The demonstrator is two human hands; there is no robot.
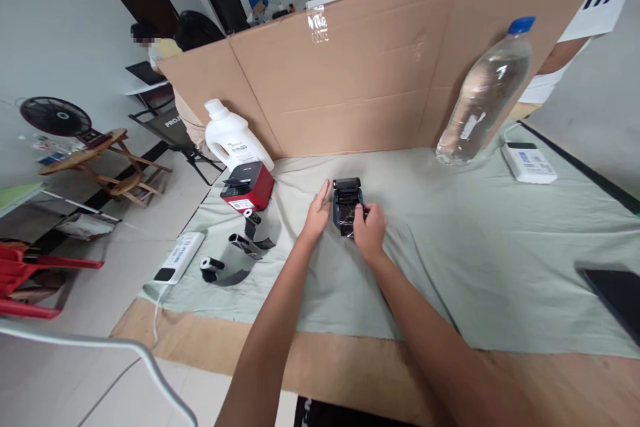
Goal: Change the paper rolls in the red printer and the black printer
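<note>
A small black device like a portable printer (346, 183) lies on the green cloth with its lid flipped up at the far side. Shiny black film (346, 215) shows in its bay. My left hand (317, 211) rests along the device's left side, fingers stretched out and together. At the front right corner, my right hand (370, 228) is closed, its thumb on the edge of the black film; the curled fingers hide part of the device. To the left lie several rolls of black film (213, 265), some partly unwound.
A red and black box-shaped device (255, 188) and a white jug (235, 137) stand at the back left. A cardboard panel (350, 87) closes off the back. A clear bottle (487, 100), white power banks (529, 163) and a phone (613, 297) are also on the cloth.
</note>
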